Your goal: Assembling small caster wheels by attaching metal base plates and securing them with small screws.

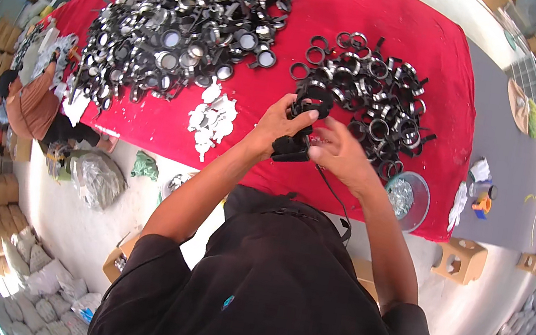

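Observation:
My left hand [279,126] is closed round a black ring-shaped part [318,97], held above the red cloth near the table's front edge. Just below that hand is a black blocky object [291,149]; a thin dark cable runs down from near it toward my body. Close by on the right, my right hand [343,154] has its fingers half bent and apart, thumb toward the black object. Whether its fingertips touch anything is hard to make out. Beyond my hands lies a heap of black and silver rings [381,105]. White flat pieces [213,120] lie left of my left hand.
A large pile of black round-faced parts [183,37] covers the far left of the red cloth [401,21]. A clear tub [420,204] of small shiny pieces stands right. A tan stool [460,260] is below. Another person [32,101] sits at the table's left end.

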A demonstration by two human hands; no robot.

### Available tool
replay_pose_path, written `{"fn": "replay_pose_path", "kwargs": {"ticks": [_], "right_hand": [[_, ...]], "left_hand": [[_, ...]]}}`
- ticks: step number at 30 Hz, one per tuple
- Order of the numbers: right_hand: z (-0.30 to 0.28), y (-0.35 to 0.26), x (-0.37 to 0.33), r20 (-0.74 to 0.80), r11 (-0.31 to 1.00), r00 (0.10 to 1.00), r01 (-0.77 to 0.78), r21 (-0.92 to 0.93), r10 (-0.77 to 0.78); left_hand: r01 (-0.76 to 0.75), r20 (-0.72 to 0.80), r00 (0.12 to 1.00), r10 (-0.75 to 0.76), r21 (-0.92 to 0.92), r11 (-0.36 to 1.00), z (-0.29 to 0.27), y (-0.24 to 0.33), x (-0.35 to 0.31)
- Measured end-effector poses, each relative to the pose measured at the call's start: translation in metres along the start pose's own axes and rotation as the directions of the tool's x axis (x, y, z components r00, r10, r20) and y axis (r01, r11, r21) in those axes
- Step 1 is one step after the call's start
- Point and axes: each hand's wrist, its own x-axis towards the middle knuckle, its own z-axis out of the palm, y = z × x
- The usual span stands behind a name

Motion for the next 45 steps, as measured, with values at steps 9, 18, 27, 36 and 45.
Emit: {"fn": "replay_pose_path", "kwargs": {"ticks": [9, 18, 27, 36, 45], "right_hand": [[0.019, 0.005, -0.024, 0.091, 0.897, 0.977, -0.211, 0.388, 0.191], [0.018, 0.073, -0.057, 0.004, 0.874, 0.990, -0.126, 0.469, 0.141], [0.020, 0.094, -0.094, -0.303, 0.691, 0.914, 0.036, 0.722, 0.269], [0.034, 0.089, -0.092, -0.294, 0.636, 0.855, -0.052, 0.770, 0.426], [0.003, 0.098, -0.087, -0.350, 0.598, 0.829, 0.022, 0.801, 0.437]], "left_hand": [[-0.018, 0.228, 0.973, -0.029, 0.202, 0.979, 0.025, -0.035, -0.007], [0.017, 0.402, 0.902, -0.158, 0.332, 0.943, 0.037, -0.062, -0.022], [0.351, 0.258, 0.879, -0.401, 0.218, 0.911, 0.052, -0.060, -0.034], [-0.293, 0.081, 0.943, 0.322, 0.657, 0.694, 0.071, -0.098, -0.019], [0.235, 0.136, 0.963, -0.231, -0.011, 0.972, 0.101, -0.099, 0.000]]}}
